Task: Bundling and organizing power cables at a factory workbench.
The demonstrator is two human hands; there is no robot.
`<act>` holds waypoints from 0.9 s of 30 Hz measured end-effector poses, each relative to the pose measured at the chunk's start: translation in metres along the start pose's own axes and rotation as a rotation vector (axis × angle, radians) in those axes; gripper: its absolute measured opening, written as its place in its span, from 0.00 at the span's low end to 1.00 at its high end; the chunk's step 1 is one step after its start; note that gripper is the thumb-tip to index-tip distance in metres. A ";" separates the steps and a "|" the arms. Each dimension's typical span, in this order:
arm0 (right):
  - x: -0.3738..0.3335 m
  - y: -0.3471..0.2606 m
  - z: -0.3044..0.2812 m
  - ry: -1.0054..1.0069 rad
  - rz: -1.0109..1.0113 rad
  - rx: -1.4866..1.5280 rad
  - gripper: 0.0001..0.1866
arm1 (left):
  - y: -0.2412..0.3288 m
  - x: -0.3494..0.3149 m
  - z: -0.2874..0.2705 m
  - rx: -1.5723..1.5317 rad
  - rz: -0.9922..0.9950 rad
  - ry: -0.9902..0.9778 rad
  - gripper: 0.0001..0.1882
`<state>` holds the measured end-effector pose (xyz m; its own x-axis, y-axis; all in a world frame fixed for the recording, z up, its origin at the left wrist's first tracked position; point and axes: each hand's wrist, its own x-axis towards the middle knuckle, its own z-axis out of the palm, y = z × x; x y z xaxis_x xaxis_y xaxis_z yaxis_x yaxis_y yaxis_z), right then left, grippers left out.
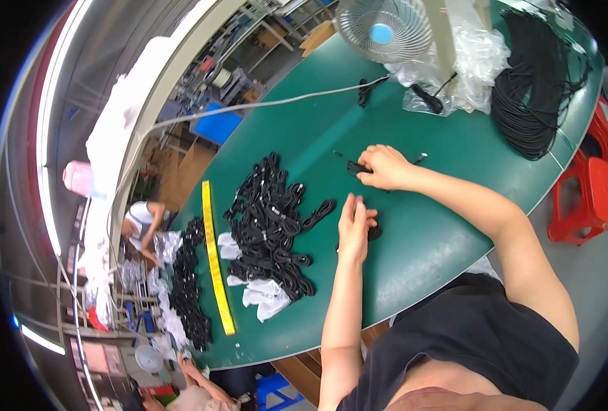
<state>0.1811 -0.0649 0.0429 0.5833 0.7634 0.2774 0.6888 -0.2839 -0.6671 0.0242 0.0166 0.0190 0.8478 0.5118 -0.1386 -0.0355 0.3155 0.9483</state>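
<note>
My right hand [386, 168] is closed over a small bundled black cable [354, 168] on the green table. The bundle shows at its fingertips, and a plug end [422, 157] sticks out beyond the wrist. Nearer to me and to the left, my left hand [356, 225] has its fingers stretched out and slightly bent. Another black cable [375, 233] shows beside and partly under that hand; how far the palm touches it is hidden. Left of my hands lies a heap of tied black cables [269, 219], with one coiled cable [319, 214] at its near side.
A yellow strip [217, 260] separates the heap from another row of black cables [189, 288]. White plastic bags [266, 299] lie by the heap. At the far side are a fan [384, 31], clear bags [478, 65] and long black cables [533, 89]. Red stools [583, 198] stand right. Co-workers sit left.
</note>
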 end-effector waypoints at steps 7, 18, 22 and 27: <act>-0.036 -0.021 0.017 -0.057 -0.210 0.336 0.18 | -0.015 0.018 -0.016 -0.184 0.133 -0.139 0.14; -0.046 -0.009 0.033 0.063 -0.474 0.205 0.13 | -0.008 0.019 -0.041 -0.434 0.142 -0.187 0.20; -0.048 -0.015 0.026 -0.083 -0.298 0.204 0.10 | -0.006 0.019 -0.041 -0.424 0.141 -0.203 0.22; -0.046 -0.013 0.022 -0.155 -0.201 0.164 0.08 | -0.010 0.022 -0.041 -0.308 0.252 -0.133 0.22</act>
<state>0.1360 -0.0843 0.0235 0.3608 0.8779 0.3148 0.6978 -0.0301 -0.7157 0.0215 0.0578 -0.0055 0.8526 0.5022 0.1444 -0.3900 0.4278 0.8154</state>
